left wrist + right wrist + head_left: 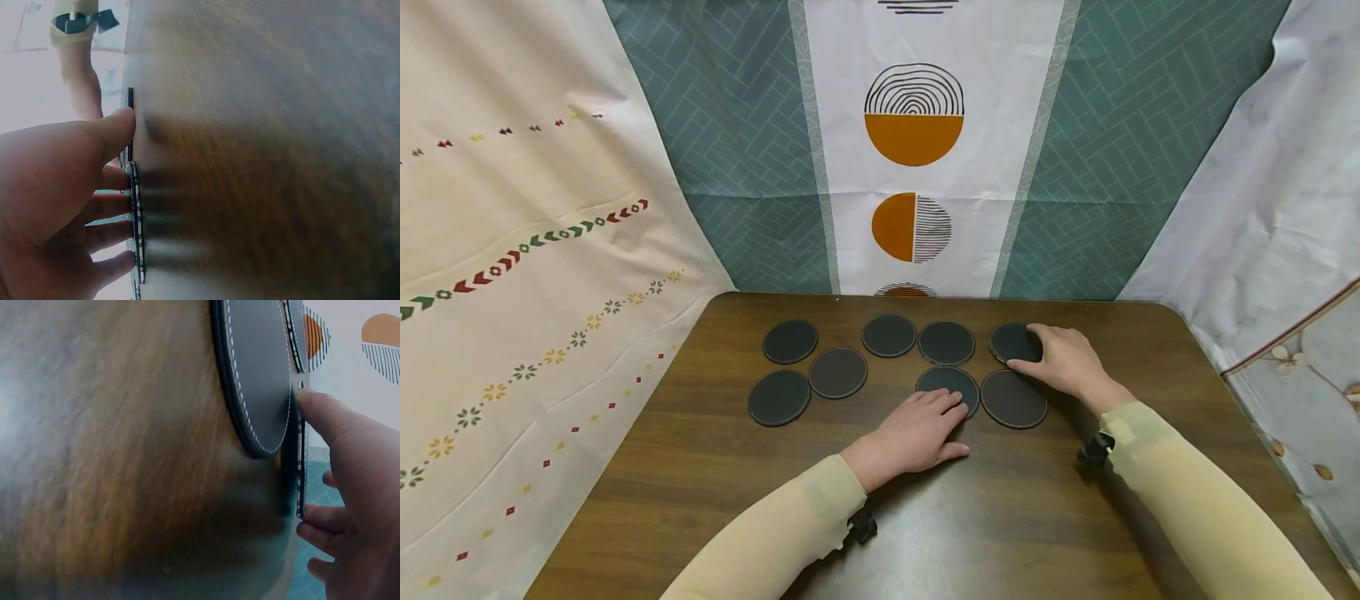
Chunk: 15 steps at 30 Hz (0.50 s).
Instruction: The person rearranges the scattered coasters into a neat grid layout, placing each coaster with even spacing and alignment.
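Observation:
Round black coasters with pale edge stitching lie on the brown wooden table [700,492]. My left hand [919,432] rests its extended fingers on the near-middle coaster [946,382], thumb out to the side. The left wrist view shows these fingertips on the flat top of that coaster [137,219], seen edge-on. At the back right, my right hand [1066,358] holds the far-right coaster [1011,342] by its rim, thumb on the near edge and fingers at the far side. The right wrist view shows this coaster [301,456] spanned between thumb and fingers.
Just in front of the right hand lies another coaster [1014,400]. Two more, a back-middle coaster [947,342] and its left neighbour [889,336], lie behind the left hand. A left group holds three coasters, one brownish [838,372]. A patterned cloth [917,275] hangs behind the table.

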### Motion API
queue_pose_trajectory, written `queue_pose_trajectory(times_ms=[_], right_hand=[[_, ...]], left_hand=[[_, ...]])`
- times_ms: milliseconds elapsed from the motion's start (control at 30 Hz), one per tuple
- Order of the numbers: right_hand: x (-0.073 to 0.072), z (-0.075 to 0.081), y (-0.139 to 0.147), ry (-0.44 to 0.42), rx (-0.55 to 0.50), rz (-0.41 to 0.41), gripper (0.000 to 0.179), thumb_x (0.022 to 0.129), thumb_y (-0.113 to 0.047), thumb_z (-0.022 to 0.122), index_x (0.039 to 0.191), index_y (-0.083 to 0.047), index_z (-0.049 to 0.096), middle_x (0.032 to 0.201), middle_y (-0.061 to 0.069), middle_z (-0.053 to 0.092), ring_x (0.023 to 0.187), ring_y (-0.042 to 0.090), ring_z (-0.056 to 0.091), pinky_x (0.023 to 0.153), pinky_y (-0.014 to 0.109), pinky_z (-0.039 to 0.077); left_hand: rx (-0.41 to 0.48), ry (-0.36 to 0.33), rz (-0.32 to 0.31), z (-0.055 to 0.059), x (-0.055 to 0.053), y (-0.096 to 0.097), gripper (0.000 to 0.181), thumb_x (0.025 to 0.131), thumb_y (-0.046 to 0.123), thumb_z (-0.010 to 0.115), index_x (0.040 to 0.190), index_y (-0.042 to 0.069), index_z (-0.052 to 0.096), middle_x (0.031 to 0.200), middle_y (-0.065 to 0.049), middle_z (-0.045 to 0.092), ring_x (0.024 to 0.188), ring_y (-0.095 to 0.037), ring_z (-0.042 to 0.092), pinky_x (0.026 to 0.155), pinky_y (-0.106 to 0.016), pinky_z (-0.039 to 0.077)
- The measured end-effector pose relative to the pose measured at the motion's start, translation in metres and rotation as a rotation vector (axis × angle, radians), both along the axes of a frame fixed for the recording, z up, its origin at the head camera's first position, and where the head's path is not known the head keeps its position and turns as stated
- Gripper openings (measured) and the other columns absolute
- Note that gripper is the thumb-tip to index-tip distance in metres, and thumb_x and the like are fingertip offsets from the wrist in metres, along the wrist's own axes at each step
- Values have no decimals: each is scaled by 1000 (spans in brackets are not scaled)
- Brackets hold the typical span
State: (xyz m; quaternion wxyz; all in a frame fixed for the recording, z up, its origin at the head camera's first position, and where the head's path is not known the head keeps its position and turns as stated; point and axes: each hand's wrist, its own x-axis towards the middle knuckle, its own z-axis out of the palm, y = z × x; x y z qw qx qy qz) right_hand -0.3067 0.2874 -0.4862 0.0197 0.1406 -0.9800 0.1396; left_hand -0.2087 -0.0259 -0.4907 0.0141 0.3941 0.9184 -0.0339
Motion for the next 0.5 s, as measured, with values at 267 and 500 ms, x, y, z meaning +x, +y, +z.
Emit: queue_pose_trajectory(times_ms=[267, 500], right_hand=[[-5, 1, -8, -4, 16, 4, 93, 100, -59, 76, 158, 8, 51, 153, 36, 57, 140, 56, 54, 123, 69, 32], [-5, 0, -14, -22, 36, 13, 83, 102, -57, 74, 154, 6, 58, 153, 34, 58, 143, 54, 52, 123, 70, 30]], left_hand=[[8, 4, -6, 0, -1, 0, 70, 112, 62, 55, 166, 16, 53, 171, -4, 47, 159, -25, 42, 128, -42, 35], [7, 6, -10, 0, -1, -1, 70, 112, 62, 55, 165, 16, 54, 171, -5, 48, 159, -25, 42, 128, -42, 36]])
